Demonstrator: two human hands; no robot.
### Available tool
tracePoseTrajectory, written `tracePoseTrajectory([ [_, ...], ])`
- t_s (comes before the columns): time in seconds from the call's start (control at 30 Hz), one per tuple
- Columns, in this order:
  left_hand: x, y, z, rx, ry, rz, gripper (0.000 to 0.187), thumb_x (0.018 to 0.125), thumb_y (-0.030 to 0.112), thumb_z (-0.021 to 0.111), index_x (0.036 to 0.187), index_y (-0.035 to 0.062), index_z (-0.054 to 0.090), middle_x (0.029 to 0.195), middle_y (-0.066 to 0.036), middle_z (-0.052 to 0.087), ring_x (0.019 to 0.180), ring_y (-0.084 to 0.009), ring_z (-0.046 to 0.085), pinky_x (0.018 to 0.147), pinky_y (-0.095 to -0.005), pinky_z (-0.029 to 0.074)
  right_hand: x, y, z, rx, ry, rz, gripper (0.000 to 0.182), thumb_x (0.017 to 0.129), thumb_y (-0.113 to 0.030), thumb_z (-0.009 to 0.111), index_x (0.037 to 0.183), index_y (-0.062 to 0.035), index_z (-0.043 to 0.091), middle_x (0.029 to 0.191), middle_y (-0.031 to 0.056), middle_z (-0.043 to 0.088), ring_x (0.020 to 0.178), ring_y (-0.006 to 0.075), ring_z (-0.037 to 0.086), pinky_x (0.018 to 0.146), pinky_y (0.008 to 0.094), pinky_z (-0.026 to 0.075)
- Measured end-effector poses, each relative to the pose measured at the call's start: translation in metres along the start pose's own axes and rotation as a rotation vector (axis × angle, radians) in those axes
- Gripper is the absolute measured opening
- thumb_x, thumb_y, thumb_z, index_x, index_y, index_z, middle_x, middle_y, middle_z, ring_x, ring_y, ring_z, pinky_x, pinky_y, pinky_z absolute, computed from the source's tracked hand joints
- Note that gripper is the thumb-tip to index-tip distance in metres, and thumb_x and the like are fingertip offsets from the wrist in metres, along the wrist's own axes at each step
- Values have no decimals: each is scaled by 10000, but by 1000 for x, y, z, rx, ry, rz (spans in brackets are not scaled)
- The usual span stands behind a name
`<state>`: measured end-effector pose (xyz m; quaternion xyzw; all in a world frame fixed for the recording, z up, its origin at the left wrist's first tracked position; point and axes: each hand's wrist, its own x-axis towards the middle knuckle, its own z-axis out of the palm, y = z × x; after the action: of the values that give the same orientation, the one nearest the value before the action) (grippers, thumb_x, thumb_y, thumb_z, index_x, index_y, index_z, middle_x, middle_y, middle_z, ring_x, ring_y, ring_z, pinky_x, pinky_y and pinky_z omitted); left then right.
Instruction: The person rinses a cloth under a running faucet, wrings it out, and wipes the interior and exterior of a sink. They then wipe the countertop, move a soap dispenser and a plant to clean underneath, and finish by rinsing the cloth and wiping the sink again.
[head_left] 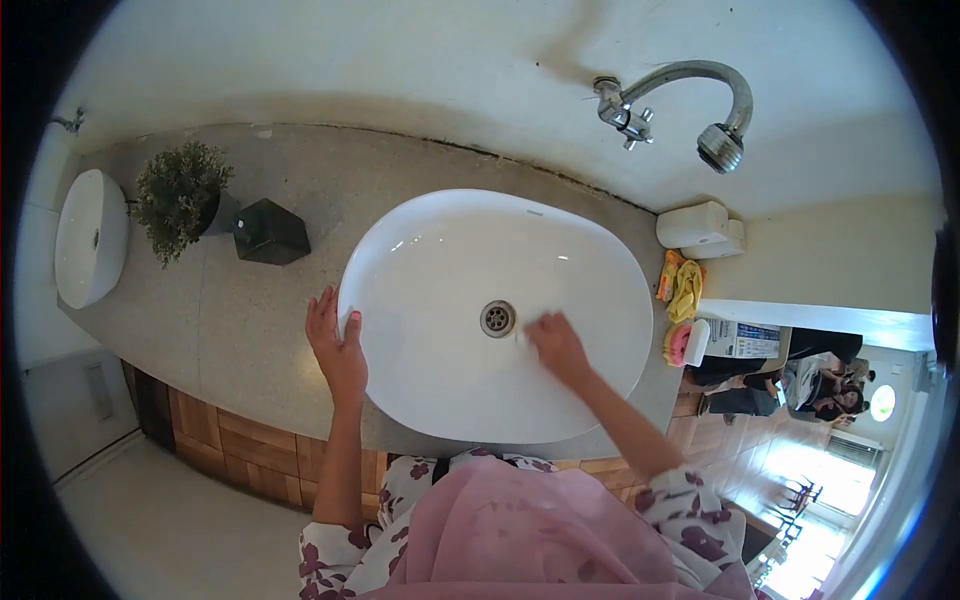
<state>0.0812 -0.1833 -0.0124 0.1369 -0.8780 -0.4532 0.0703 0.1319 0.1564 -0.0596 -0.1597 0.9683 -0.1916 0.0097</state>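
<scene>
A: Where are your hands sitting at this moment?

B: Your left hand [338, 345] is resting on the outer left rim of the oval basin [440, 250]. The fingers are lying nearly straight and slightly spread, with the fingertips touching the glossy white ceramic edge. It is gripping nothing; the palm is lying against the speckled grey stone countertop [250, 320] just beside the basin.

A: And the other one?

B: Your right hand [557, 347] is reaching inside the bowl, just to the right of the round metal drain [497, 318]. The fingers are curled down against the smooth basin floor. Something small and pale is showing at the fingertips, but it is too blurred to tell what it is or whether you are holding it.

A: What is surrounding the basin?

B: A curved metal faucet [690, 90] with a ribbed spray head is projecting from the pale wall above the right end of the basin. A white rectangular dispenser [692, 225] is sitting at the right, with yellow and orange cloths [683, 288] bunched below it. To the left, a dark faceted box [270, 232] is standing next to a small bushy potted plant [180, 195], and a second white basin [90, 237] is lying at the far left end. Wooden panelled cabinet fronts [240, 450] are running beneath the counter.
</scene>
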Motion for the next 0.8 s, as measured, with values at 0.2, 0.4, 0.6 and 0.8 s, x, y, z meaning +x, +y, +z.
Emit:
tracePoseTrajectory([
  [0.2,0,-3,0,16,0,17,399,869,173,561,1251,58,547,1359,-123,465,1352,-329,256,1107,-453,201,92,12,-16,82,391,174,95,743,-16,586,819,-50,633,844,132,561,839,325,549,743,417,477],
  [0.4,-2,-4,2,17,6,-7,391,883,190,553,1251,60,549,1362,-122,462,1350,-330,259,1109,-455,196,-44,-70,-29,221,-370,323,125,818,-202,596,843,-89,643,892,121,565,907,304,559,792,421,478],
  [0.6,-1,3,0,-13,-8,-28,397,885,187,553,1261,61,541,1371,-122,453,1354,-320,256,1110,-451,197,-51,-61,-32,215,-255,300,115,789,-89,603,890,-83,658,861,104,558,859,289,566,801,401,481],
  [0.8,0,2,0,7,1,-12,395,880,173,561,1260,68,544,1371,-111,454,1356,-314,254,1110,-451,199,90,26,2,-248,400,-42,93,755,-40,618,845,-33,636,842,127,544,814,309,552,743,410,475],
])
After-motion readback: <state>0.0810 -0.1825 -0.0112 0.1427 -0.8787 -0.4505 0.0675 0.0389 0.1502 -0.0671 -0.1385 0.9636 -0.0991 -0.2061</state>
